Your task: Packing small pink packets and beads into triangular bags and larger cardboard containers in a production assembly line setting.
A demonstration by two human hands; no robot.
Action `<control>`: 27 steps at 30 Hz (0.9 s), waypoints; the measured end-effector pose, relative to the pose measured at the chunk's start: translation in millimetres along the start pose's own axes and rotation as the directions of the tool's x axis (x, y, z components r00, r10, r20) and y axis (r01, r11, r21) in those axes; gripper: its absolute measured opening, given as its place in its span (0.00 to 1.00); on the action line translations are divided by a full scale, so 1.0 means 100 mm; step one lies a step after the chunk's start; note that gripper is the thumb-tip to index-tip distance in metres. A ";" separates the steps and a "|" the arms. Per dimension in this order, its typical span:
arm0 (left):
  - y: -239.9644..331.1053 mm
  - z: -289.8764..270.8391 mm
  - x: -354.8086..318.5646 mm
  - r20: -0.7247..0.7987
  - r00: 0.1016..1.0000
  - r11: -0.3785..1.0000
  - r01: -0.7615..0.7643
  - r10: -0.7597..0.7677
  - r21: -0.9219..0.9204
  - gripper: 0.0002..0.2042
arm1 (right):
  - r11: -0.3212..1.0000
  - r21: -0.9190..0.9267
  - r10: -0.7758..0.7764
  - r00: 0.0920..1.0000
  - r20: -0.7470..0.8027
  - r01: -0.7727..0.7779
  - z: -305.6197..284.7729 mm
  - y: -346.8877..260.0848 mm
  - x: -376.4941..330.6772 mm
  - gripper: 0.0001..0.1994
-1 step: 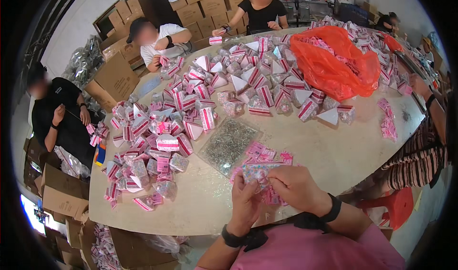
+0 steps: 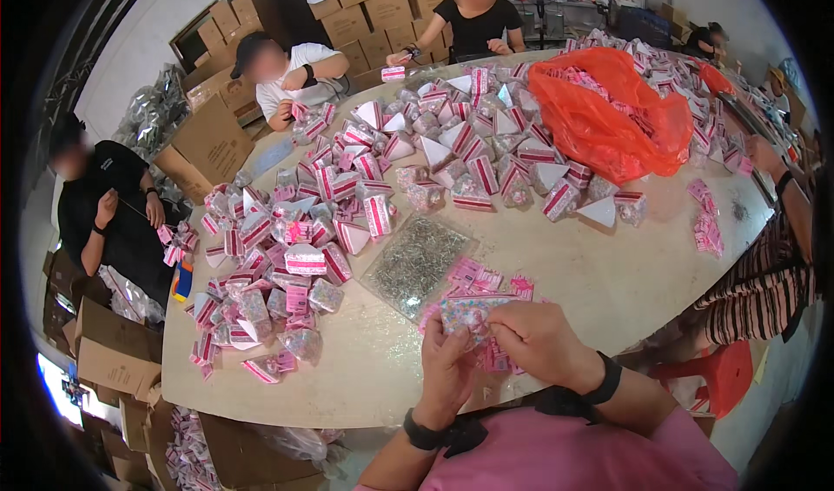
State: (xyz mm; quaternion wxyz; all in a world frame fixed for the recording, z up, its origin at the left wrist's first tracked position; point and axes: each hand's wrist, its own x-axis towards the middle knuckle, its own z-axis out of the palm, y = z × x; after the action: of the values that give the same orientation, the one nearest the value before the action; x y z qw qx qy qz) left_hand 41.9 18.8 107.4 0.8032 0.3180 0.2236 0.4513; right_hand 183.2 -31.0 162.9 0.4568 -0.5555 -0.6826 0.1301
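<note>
In front of me, my left hand (image 2: 447,368) is closed on a small clear packet (image 2: 465,317) filled with pastel-coloured bits, thumb on its near face. My right hand (image 2: 546,342) has its fingers curled and pinched at the packet's right edge; whatever small item may be between the fingertips is hidden. Under and around both hands lie several pink printed cards (image 2: 472,274), partly covered by the hands. Just beyond the left hand, a flat clear tray (image 2: 369,276) holds a heap of small silvery metal pieces.
Pink-and-white wedge-shaped packets (image 2: 304,261) pile up along the left and far table (image 2: 573,274). A red plastic bag (image 2: 608,152) of pink items stands far right. Co-workers sit around the table. Cardboard boxes (image 2: 122,352) stand at left, a red stool (image 2: 725,378) at right.
</note>
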 end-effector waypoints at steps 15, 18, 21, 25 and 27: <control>-0.04 -0.04 0.02 -0.062 0.996 0.998 -0.057 0.058 0.004 0.25 | 0.989 -0.121 -0.083 0.997 0.004 0.082 0.02 0.04 0.00 0.02; -0.06 -0.05 0.03 -0.071 0.994 0.993 -0.081 0.087 0.084 0.25 | 0.989 -0.138 -0.043 0.999 0.011 0.044 0.02 0.04 -0.01 0.03; -0.06 -0.03 0.02 -0.091 0.988 0.982 -0.112 0.126 0.150 0.27 | 0.988 -0.149 -0.030 1.000 0.009 0.031 0.01 0.03 0.00 0.03; -0.04 -0.01 0.02 -0.091 0.974 0.948 -0.177 0.207 0.266 0.30 | 0.986 -0.166 -0.026 0.999 0.048 0.033 0.00 0.01 0.02 0.03; -0.03 0.00 0.02 -0.093 0.972 0.936 -0.180 0.216 0.302 0.30 | 0.988 -0.154 -0.026 0.999 0.036 0.031 0.01 0.04 0.01 0.03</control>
State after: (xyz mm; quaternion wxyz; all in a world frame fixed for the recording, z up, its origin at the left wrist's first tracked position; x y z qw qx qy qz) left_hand 44.5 19.3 105.0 0.6824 0.4251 0.3041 0.5110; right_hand 184.8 -28.8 160.2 0.4025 -0.5772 -0.7060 0.0797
